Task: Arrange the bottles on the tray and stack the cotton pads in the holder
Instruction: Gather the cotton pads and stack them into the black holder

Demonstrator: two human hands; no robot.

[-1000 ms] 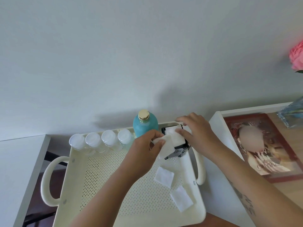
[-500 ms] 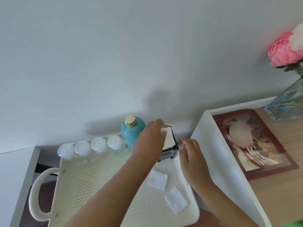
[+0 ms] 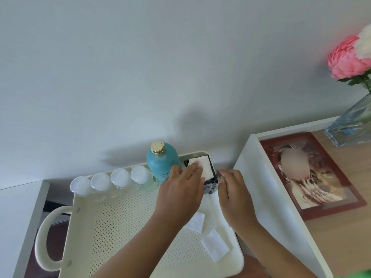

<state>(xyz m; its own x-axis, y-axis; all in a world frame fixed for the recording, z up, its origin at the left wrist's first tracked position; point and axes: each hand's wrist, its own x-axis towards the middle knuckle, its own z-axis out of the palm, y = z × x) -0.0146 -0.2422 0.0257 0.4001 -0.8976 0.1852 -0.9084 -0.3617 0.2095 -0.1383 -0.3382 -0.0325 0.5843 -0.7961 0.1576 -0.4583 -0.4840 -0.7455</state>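
Now left hand (image 3: 180,194) fingers lie flat, pressing cotton pad (image 3: 205,167) into holder (image 3: 210,180).

Tray (image 3: 120,227) left half free; 5 bottles (image 3: 118,178) wall the back

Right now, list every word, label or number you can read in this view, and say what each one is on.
Nothing can be read for certain.
Teal bottle: faint gold lettering low on its front, too small and blurred to read.
Red-framed picture: pale script near its lower edge, too blurred to read.
Four clear bottles: no label visible.
Black holder, cotton pads and tray: no text visible.
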